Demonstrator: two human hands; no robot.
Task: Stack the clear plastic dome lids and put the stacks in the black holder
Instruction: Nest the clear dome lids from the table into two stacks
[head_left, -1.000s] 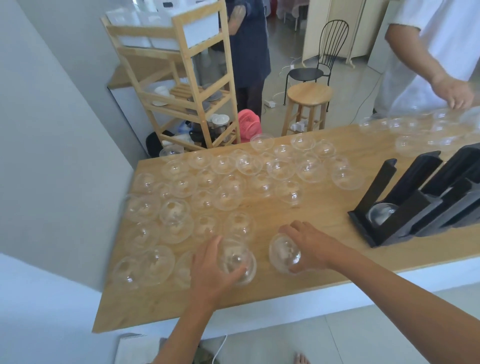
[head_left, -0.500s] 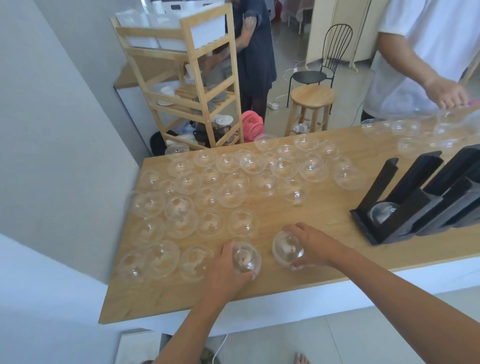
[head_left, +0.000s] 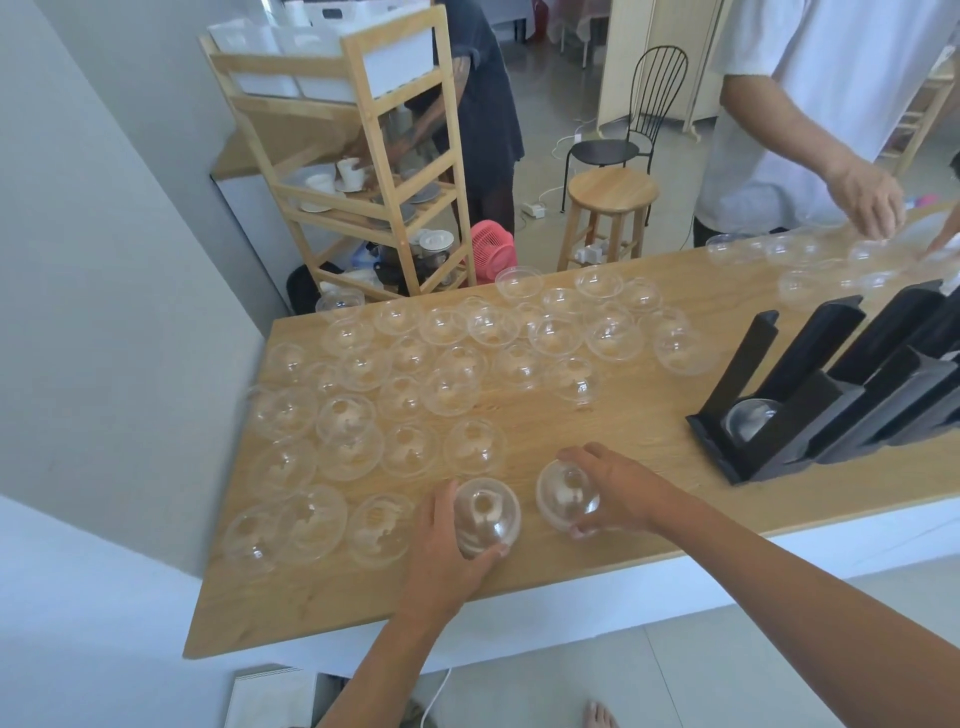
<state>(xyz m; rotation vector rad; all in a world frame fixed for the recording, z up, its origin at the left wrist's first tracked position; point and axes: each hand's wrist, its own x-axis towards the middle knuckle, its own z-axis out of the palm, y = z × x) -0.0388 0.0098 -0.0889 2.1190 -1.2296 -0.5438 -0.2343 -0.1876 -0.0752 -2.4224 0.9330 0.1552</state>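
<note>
The wooden table (head_left: 649, 431) carries the whole work. Beyond both hands and out to the left of them, the loose dome lids (head_left: 449, 395) lie singly across most of the top, each with its dome up. I cannot see any tall stack among them.

The black holder (head_left: 810, 364) stands to the right of the right hand, a little further away from the person. In its nearest slot one clear dome (head_left: 750, 418) shows; whether it is a single lid or the end of a stack, I cannot tell. The other slots look dark, and I cannot make out their contents. Further behind the holder, the hand of another person (head_left: 865, 200) reaches over a second group of lids at the far right edge.

So I judge the task to be near its beginning: almost all lids are not yet stacked, and the holder has very little in it.

The left hand (head_left: 441, 551) comes from below. It grips the left lid (head_left: 485, 514) from its left side, with the thumb under the near rim and the fingers curled behind it. The right hand (head_left: 623, 491) comes from the right with the arm stretched out and holds the right lid (head_left: 566, 496), fingers over the far rim and thumb at the near rim. Both lids are tilted, with the small top hole facing up toward the camera. The two lids are just beside each other and do not touch. I judge they are ready to be nested.
</note>
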